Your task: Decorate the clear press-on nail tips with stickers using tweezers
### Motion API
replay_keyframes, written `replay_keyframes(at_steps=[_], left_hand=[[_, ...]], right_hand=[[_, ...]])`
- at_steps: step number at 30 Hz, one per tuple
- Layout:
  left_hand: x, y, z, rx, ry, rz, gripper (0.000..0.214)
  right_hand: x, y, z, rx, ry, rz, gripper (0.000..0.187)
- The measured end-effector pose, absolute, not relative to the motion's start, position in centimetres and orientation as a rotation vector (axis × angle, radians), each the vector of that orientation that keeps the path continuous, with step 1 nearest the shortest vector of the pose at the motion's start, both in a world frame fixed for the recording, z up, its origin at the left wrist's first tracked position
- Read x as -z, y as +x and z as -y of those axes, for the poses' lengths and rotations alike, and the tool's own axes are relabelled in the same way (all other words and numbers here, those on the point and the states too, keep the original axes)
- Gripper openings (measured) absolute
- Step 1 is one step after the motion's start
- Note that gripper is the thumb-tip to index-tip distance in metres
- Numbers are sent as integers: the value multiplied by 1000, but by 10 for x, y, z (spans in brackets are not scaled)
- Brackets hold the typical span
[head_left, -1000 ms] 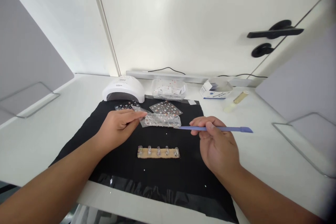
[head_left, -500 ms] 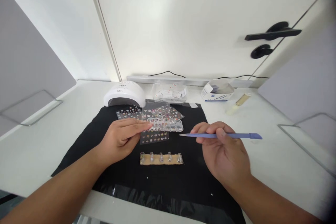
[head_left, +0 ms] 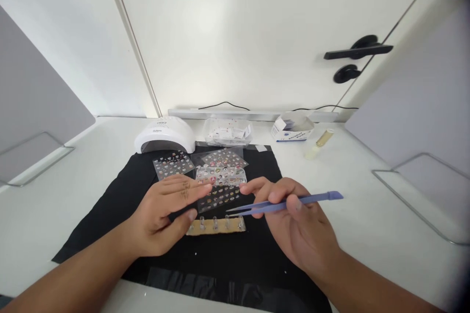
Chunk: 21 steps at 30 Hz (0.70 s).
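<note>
My right hand [head_left: 299,222] holds blue tweezers [head_left: 318,198], their two thin tips apart and pointing left. Its extended index finger reaches the right edge of a clear compartment case [head_left: 235,174] filled with small colourful charms. At the case's left side is my left hand [head_left: 157,217], fingers stretched out and thumb apart, with nothing visible in it. I cannot tell whether its fingertips touch the case. Below, a tan strip [head_left: 208,228] carries several clear nail tips; my left thumb hovers near its left end. A sticker sheet [head_left: 220,197] lies under the case.
On the black mat [head_left: 99,220] lie more sticker sheets [head_left: 172,164]. Behind stand a white nail lamp [head_left: 165,132], a clear plastic box [head_left: 227,132], an alcohol pad box [head_left: 293,131] and a small bottle [head_left: 325,138]. Wire stands [head_left: 422,200] flank the table.
My right hand has moved left with the tweezers, extending its index finger to the case; the tweezer arms are spread wider. My left thumb has come away from its fingers. The view has shifted.
</note>
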<state>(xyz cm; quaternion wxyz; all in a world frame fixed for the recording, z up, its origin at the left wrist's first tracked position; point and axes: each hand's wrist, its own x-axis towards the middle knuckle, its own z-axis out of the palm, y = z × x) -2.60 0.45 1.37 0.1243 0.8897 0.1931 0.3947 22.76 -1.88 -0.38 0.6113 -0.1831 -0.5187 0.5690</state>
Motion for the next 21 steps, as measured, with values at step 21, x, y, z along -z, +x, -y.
replay_keyframes(at_steps=[21], left_hand=[[-7, -36, -21, -935, 2623, -844, 42]], right_hand=[[17, 238, -18, -915, -757, 1021, 18]])
